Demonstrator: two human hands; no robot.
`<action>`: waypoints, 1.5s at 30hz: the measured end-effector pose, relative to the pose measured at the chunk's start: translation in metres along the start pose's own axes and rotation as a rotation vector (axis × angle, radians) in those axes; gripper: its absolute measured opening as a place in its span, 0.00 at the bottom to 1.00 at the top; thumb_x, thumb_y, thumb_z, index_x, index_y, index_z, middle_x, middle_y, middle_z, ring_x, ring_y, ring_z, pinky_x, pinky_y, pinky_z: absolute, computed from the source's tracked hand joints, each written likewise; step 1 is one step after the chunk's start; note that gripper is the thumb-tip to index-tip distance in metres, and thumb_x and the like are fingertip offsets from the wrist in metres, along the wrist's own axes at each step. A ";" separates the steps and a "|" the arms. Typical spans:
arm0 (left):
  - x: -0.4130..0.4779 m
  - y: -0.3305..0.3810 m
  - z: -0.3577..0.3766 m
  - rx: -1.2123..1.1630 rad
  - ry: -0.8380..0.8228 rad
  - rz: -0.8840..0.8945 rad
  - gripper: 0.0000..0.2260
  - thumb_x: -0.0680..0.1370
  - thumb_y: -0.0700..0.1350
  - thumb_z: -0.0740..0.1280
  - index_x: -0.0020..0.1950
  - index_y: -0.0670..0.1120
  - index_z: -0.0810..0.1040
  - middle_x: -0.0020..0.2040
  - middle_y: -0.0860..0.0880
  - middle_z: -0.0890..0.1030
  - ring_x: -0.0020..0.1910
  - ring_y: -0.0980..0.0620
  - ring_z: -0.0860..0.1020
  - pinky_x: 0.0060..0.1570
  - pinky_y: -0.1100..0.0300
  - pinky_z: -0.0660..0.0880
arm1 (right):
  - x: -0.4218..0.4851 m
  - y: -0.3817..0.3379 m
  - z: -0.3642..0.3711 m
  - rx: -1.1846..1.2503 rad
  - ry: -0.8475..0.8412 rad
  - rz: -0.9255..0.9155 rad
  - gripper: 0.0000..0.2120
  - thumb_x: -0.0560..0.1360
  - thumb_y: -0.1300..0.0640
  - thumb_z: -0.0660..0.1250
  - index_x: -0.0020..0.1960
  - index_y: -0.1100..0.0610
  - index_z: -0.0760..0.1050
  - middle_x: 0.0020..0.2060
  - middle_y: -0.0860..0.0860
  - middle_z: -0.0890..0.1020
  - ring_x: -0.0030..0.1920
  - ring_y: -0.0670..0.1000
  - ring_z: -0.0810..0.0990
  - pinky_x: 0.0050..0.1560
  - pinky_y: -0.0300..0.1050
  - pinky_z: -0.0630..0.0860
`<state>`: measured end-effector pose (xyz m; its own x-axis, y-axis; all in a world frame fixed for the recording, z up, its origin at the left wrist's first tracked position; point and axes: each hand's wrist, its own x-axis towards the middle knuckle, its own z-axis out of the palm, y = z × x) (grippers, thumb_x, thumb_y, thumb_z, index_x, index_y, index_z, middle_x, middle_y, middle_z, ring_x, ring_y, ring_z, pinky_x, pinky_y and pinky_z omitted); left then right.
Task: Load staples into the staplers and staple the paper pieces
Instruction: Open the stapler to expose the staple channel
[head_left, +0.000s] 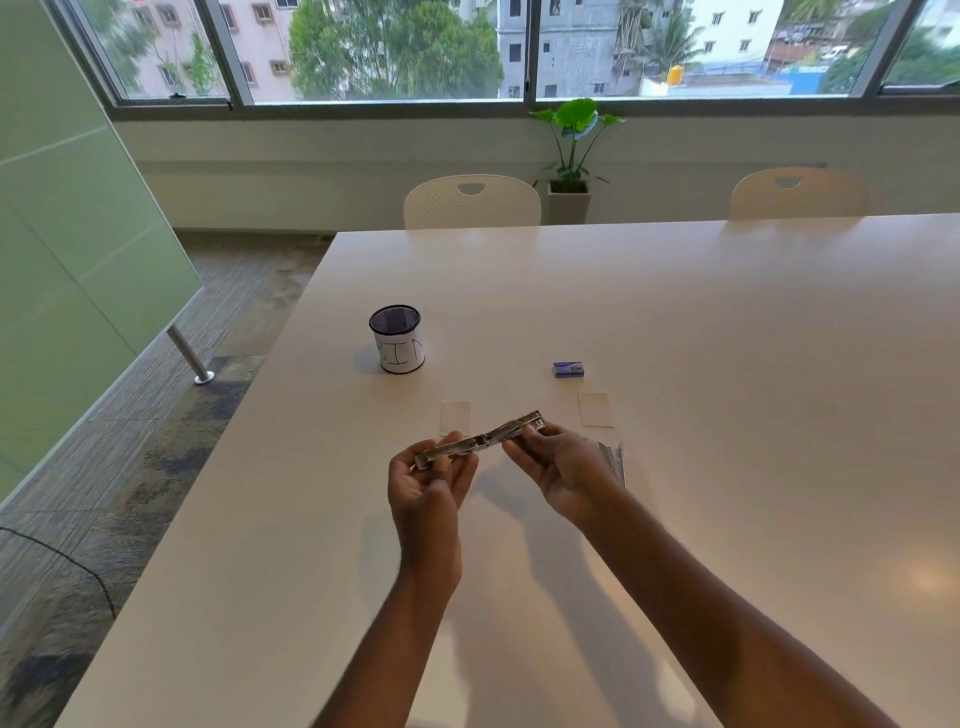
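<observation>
A metal stapler (485, 439) is swung fully open into a long flat bar, held above the white table (675, 322). My left hand (428, 483) grips its left half and my right hand (558, 467) grips its right half. Two small white paper pieces lie beyond the hands, one on the left (455, 417) and one on the right (595, 409). A small blue staple box (569, 369) sits farther back. Something silvery (615, 460) lies just right of my right hand, partly hidden; I cannot tell what it is.
A black mesh pen cup (397, 339) with a white paper label stands at the back left of the table. Two white chairs (471, 201) are at the far edge. The table's left edge drops to carpeted floor.
</observation>
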<state>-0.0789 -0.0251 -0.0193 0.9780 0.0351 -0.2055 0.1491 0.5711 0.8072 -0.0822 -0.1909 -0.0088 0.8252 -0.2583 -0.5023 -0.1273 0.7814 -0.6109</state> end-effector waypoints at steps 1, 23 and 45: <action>0.001 0.002 -0.001 -0.037 -0.009 -0.031 0.12 0.86 0.28 0.60 0.61 0.43 0.75 0.61 0.39 0.88 0.63 0.42 0.87 0.56 0.52 0.87 | 0.001 0.000 -0.001 0.021 -0.014 0.017 0.06 0.83 0.72 0.65 0.56 0.69 0.81 0.49 0.65 0.88 0.48 0.60 0.91 0.44 0.48 0.89; 0.010 0.006 -0.013 0.060 -0.398 -0.624 0.15 0.82 0.47 0.71 0.62 0.38 0.88 0.49 0.36 0.87 0.45 0.42 0.90 0.44 0.51 0.88 | -0.010 0.000 0.007 -0.792 -0.122 -0.225 0.10 0.82 0.69 0.69 0.61 0.60 0.84 0.38 0.52 0.87 0.38 0.47 0.84 0.41 0.42 0.79; 0.010 -0.002 -0.013 0.003 -0.342 -0.530 0.12 0.83 0.42 0.69 0.59 0.37 0.88 0.46 0.36 0.87 0.43 0.41 0.90 0.46 0.49 0.88 | -0.020 0.009 0.007 -1.388 -0.091 -1.017 0.13 0.80 0.67 0.73 0.61 0.54 0.85 0.56 0.52 0.86 0.48 0.49 0.86 0.45 0.51 0.88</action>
<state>-0.0716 -0.0151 -0.0298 0.7625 -0.5168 -0.3894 0.6260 0.4368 0.6460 -0.0959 -0.1743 -0.0001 0.8898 -0.2303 0.3940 0.1222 -0.7114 -0.6921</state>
